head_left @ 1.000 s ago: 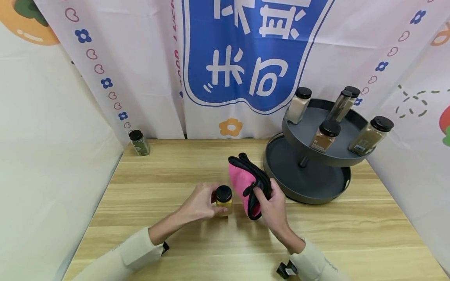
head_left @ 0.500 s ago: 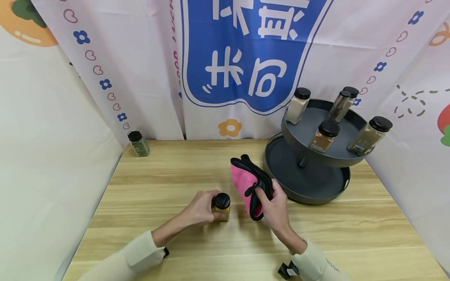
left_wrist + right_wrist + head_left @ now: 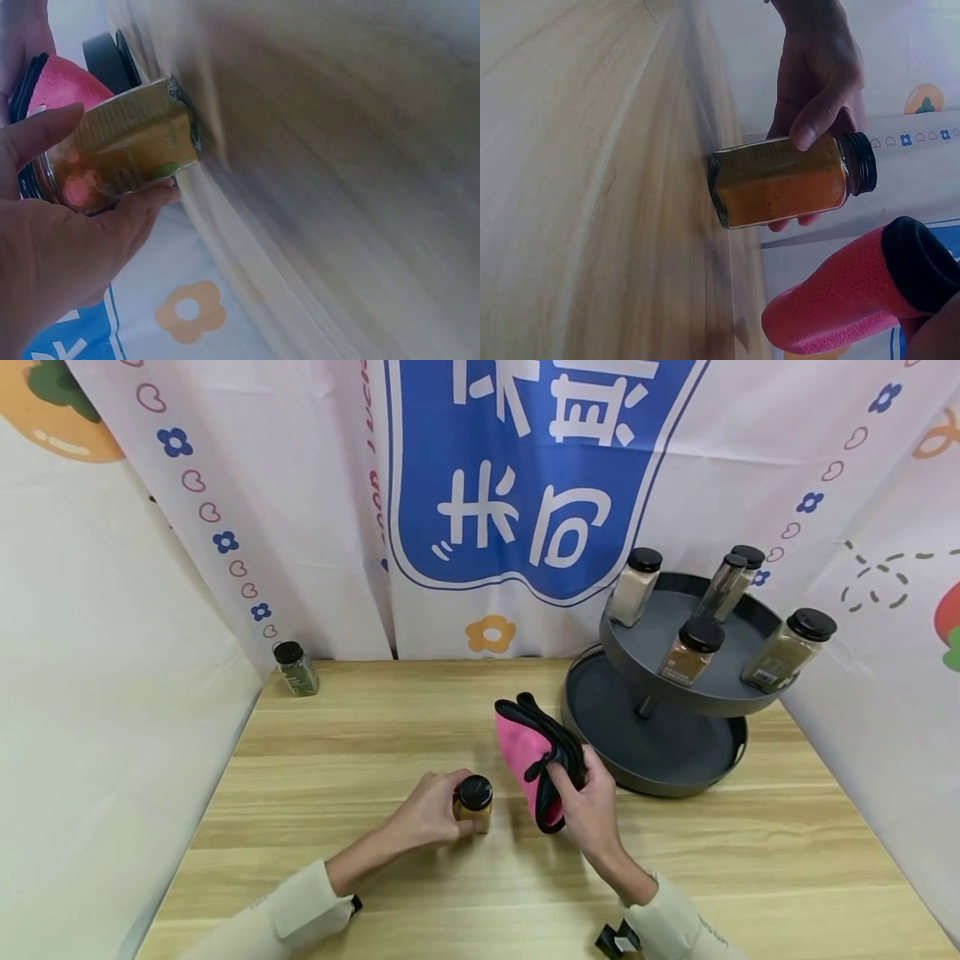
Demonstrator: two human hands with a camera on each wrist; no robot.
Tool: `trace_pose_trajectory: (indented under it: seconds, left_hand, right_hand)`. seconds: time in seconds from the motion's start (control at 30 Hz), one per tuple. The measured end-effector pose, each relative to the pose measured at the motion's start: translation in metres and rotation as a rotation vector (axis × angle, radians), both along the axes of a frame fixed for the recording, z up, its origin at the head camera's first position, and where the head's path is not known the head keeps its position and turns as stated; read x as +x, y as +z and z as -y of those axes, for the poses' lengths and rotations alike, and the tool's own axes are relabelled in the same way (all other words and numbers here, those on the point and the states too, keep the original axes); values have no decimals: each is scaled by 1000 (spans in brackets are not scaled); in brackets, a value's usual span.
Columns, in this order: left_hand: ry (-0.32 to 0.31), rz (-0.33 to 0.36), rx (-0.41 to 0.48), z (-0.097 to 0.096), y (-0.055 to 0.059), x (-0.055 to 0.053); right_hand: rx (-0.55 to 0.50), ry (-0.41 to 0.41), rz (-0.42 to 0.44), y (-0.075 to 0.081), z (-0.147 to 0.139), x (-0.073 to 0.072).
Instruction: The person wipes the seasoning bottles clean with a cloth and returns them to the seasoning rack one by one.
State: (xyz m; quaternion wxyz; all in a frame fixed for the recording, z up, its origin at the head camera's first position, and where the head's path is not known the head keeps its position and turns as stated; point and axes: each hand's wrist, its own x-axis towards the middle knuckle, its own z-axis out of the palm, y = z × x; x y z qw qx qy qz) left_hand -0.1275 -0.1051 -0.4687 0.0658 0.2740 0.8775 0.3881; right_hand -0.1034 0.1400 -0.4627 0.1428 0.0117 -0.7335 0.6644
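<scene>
My left hand grips a square glass spice jar with a black lid and yellow-orange powder inside. The jar stands upright, its base right at the tabletop, thumb on one side and fingers on the other. To its right, my right hand holds a folded pink cloth with black edging, thumb pressed on the near fold. The cloth hangs above the table a short way from the jar. In the left wrist view the pink cloth shows behind the jar.
A dark grey two-tier round turntable rack stands at the back right. Its upper tier carries several black-lidded spice jars. One jar of green herbs stands at the table's back left corner. A printed curtain hangs behind the wooden table.
The left hand and the spice jar have moved slightly toward the person and down to the tabletop. The right hand with the cloth has shifted a little to the right.
</scene>
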Motion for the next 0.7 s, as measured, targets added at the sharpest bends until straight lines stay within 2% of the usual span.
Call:
trace_pose_trajectory:
  seconds: [0.17, 0.3, 0.4, 0.5, 0.7]
  left_hand:
    - [135, -47, -43, -6, 4, 8]
    - [234, -115, -104, -8, 8, 14]
    - [253, -172, -142, -8, 10, 17]
    - [242, -198, -142, -7, 10, 18]
    - [223, -163, -128, -8, 9, 16]
  right_hand:
    - [2, -3, 6, 0, 0, 0]
    - [4, -7, 6, 0, 0, 0]
    - [0, -14, 6, 0, 0, 0]
    - [-4, -19, 5, -1, 0, 0]
    - [6, -22, 5, -3, -1, 0]
